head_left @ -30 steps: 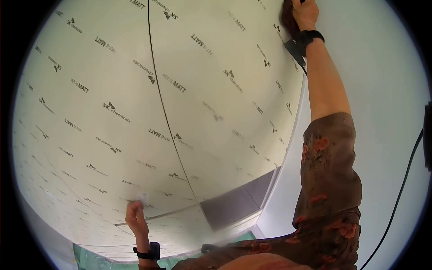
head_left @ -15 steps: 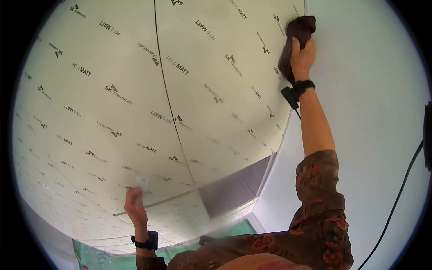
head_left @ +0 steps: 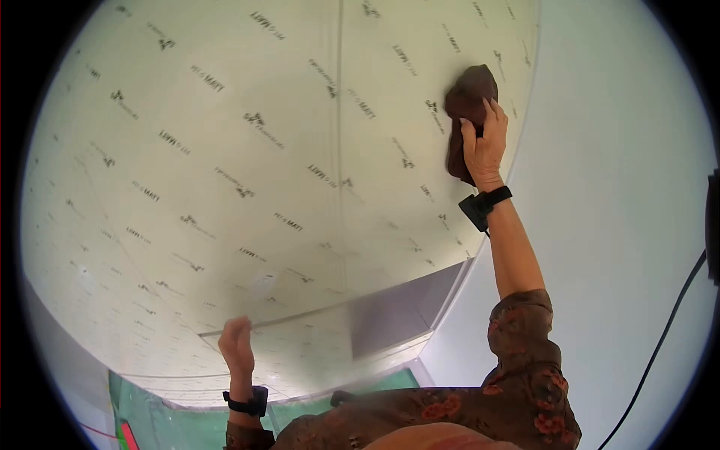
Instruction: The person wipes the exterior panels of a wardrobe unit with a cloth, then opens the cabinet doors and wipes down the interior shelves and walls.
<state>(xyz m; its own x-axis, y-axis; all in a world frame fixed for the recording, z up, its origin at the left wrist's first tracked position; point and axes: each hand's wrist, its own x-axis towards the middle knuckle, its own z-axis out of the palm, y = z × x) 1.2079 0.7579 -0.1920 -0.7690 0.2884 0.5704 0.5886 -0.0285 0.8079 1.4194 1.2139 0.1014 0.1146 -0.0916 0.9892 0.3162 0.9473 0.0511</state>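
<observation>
My right hand (head_left: 486, 142) presses a dark maroon-brown cloth (head_left: 469, 101) against a large cream panel (head_left: 217, 120), near its right edge. The bunched cloth shows above and left of the fingers. The panel's covering carries repeated "SK chemicals" and "PET-G MATT" print. Lower left, my left hand (head_left: 237, 346) is raised in front of the panel with its fingers curled closed. It is slightly blurred, and anything inside the fingers is hidden. A pale whitish patch (head_left: 262, 283) shows on the panel just above it; I cannot tell whether it is a label or a reflection.
A dark seam (head_left: 340, 112) runs down the panel. A grey recess (head_left: 405, 311) lies below it. To the right stands a plain pale wall (head_left: 622, 150), with a black cable (head_left: 660, 341) hanging in front. Green sheeting (head_left: 172, 420) shows at the bottom.
The cloth and my right hand have moved down and slightly left in view, away from the panel's edge. My left hand sits slightly lower, apart from the whitish patch. The panel's seam has shifted right.
</observation>
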